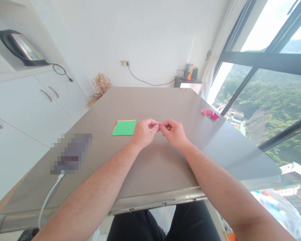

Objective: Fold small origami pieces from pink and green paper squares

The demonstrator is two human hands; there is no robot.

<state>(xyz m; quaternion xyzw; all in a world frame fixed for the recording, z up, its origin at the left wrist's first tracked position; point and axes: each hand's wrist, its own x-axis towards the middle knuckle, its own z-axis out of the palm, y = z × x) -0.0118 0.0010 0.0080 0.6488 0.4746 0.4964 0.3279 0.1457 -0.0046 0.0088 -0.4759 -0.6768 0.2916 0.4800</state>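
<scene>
Left hand (pixel 144 133), beside green paper (pixel 124 128), and right hand (pixel 174 133) pinch a pink piece (pixel 159 127), pink folds (pixel 210 114) rightward.

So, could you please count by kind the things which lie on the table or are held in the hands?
Paper stack, green on top: 1
Small pink piece, pinched by left hand and right hand: 1
Cluster of pink pieces, too small to count singly: 1
Blurred dark object: 1
White cable: 1
Total: 5
</scene>
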